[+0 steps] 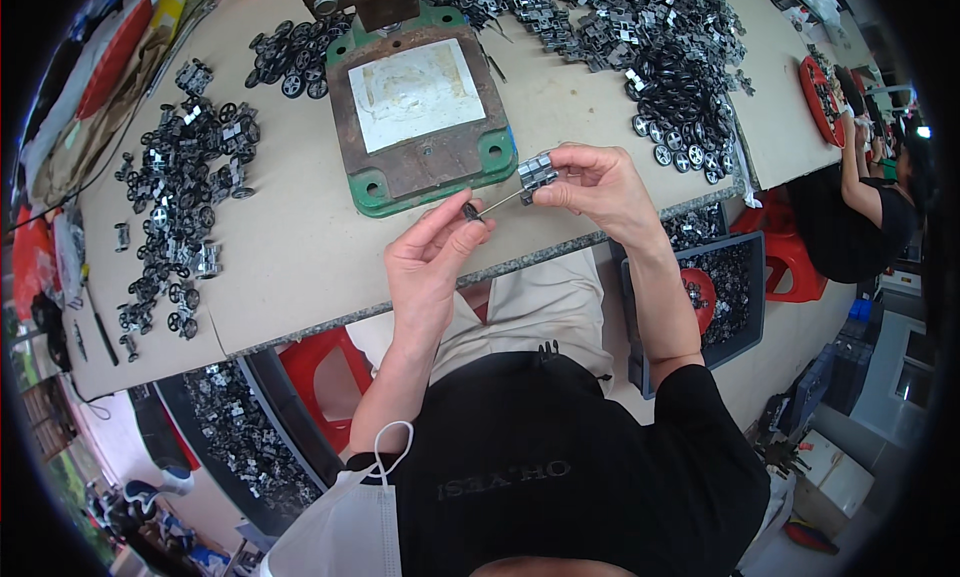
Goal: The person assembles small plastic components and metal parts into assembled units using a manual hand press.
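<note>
My left hand [428,262] pinches a small black toy wheel [472,213] between thumb and fingers. From the wheel a thin metal axle [503,203] runs up and right to the lower edge of a small silver-grey toy car chassis [538,174]. Whether its tip is inside the chassis or only touching, I cannot tell. Thumb and fingers of my right hand [608,192] grip that chassis from the right. Both hands are over the front part of the table [285,277], just in front of a green-edged metal press base [425,167] bearing a white sheet [415,92].
Wheeled chassis [170,192] are heaped at the left. Black wheels [300,62] lie behind the press; more wheels [685,127] and grey chassis parts [640,22] pile up at the back right. Bins of parts [745,307] flank my lap. Another person [850,212] works at far right.
</note>
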Motion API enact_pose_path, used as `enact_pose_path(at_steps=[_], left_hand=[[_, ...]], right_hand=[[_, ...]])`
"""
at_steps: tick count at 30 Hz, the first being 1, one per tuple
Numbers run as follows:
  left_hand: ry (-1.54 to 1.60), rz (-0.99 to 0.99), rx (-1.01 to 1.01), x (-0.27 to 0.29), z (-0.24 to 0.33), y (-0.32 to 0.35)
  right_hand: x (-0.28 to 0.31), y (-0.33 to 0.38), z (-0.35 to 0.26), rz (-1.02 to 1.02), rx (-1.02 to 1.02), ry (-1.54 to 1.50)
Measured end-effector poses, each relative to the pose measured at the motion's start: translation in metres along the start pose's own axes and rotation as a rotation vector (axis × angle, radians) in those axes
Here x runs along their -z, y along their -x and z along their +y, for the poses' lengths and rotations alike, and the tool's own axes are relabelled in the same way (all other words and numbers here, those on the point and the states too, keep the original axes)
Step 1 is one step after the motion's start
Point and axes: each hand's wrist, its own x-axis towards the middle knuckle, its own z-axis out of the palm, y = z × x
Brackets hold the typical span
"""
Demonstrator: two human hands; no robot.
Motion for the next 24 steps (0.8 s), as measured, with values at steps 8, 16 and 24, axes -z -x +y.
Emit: enact_pose_path(at_steps=[8, 16, 24], left_hand=[[-0.188, 0.017, -0.148, 0.002, 0.0, 0.001], [0.076, -0.034, 0.113, 0.007, 0.004, -0.001], [-0.039, 0.02, -0.022, 0.005, 0.0, 0.0]], right_hand=[[-0.003, 0.0, 0.007, -0.012, 0.121, 0.088], [-0.01, 0.004, -0.002, -0.01, 0.371, 0.523], [-0.015, 0.005, 0.007, 0.039, 0.566, 0.558]])
